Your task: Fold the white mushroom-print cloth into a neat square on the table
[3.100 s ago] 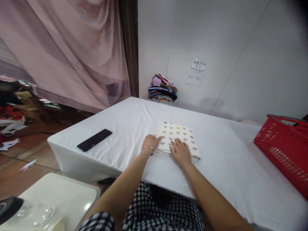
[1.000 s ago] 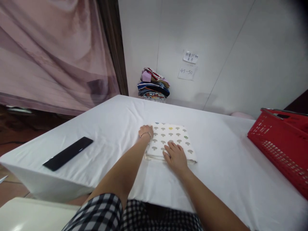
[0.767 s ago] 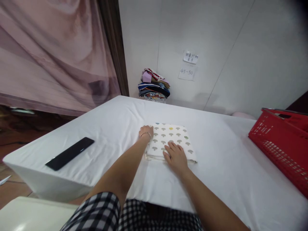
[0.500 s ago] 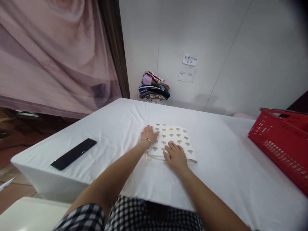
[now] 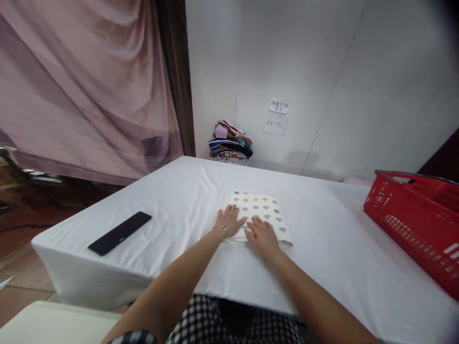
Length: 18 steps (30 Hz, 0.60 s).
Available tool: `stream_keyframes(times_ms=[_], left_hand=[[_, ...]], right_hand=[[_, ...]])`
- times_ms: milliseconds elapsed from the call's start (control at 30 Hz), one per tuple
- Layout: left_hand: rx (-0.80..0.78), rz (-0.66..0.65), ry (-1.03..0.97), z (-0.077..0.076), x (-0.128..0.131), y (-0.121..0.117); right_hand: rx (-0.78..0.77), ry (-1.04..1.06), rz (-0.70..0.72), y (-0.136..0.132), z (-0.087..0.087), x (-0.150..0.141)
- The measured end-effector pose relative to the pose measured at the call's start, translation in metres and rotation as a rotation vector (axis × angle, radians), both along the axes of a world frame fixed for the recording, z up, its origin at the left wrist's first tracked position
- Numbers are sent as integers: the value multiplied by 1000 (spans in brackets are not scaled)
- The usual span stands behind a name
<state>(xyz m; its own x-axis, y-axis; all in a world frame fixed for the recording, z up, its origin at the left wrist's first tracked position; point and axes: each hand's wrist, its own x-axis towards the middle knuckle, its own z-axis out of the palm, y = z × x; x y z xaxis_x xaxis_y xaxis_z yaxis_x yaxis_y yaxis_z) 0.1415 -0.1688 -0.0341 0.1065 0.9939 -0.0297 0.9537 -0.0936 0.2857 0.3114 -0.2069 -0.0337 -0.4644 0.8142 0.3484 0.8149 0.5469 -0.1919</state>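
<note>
"Where's the cloth (image 5: pixel 265 208)?"

"On the counter (image 5: pixel 322 229); under the left grip (image 5: pixel 230 222) and right grip (image 5: pixel 264 236), reaching beyond them toward twelve o'clock; neither is nearer; its long axis is hard to tell."

"Their pose?"

"Palms down, both flat and loosely splayed, grasping nothing; left angled toward one, right toward eleven."

Matt printed cloth (image 5: pixel 260 206), creased fabric tablecloth (image 5: pixel 172 205) (faintly satiny), smooth plastic basket (image 5: pixel 403 210).
</note>
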Motion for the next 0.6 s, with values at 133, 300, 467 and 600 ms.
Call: stream_keyframes(times_ms=[133,300,467,600], left_hand=[[-13,1,-5,3,0,-2],[-30,3,-28,9,1,-6],[-28,11,-69,11,1,-8],[65,72,-121,3,-2,-7]], right_hand=[[-168,9,24,25,15,17],[-235,30,-231,56,3,56],[-291,262,-218,59,-20,82],[-463,526,-417,49,-17,97]])
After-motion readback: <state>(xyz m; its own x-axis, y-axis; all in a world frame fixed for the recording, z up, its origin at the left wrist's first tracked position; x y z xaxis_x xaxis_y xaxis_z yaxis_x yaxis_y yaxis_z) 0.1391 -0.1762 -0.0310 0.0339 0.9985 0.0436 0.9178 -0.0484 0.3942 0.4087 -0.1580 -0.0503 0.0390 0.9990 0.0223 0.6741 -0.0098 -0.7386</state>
